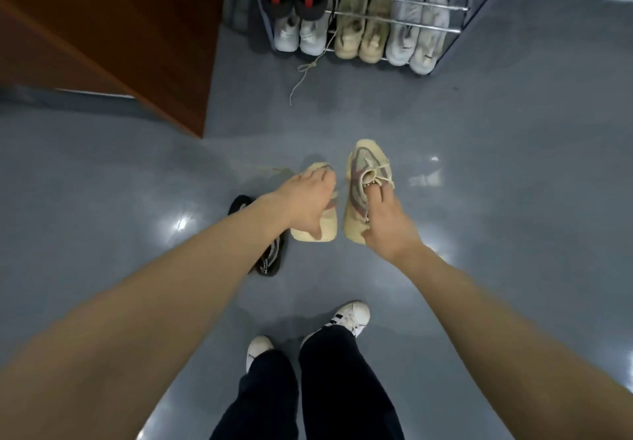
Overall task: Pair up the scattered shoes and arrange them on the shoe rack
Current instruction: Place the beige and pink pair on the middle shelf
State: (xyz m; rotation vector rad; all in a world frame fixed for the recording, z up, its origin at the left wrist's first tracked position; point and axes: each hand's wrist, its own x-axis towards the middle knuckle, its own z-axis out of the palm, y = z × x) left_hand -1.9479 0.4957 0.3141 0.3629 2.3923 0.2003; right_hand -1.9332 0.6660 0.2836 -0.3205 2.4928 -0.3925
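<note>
Mid-floor, near the feet: 2 cream shoes, left shoe [317,225] gripped by left hand [306,200], right shoe [366,179] pinched at the collar by right hand [385,222]. Probably light, soft knit; collar hold suits. Shoe rack [460,33] far ahead.

Two cream shoes [366,193] held side by side above floor; rack [394,15] beyond

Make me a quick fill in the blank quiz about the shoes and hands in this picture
1. Each hand grips one ____ sneaker.
2. The black shoe on the floor lies to the ____ of the held pair.
3. The rack stands on a ____ floor.
4. A loose ____ trails from the rack onto the floor.

Answers: cream; left; grey; lace
</note>
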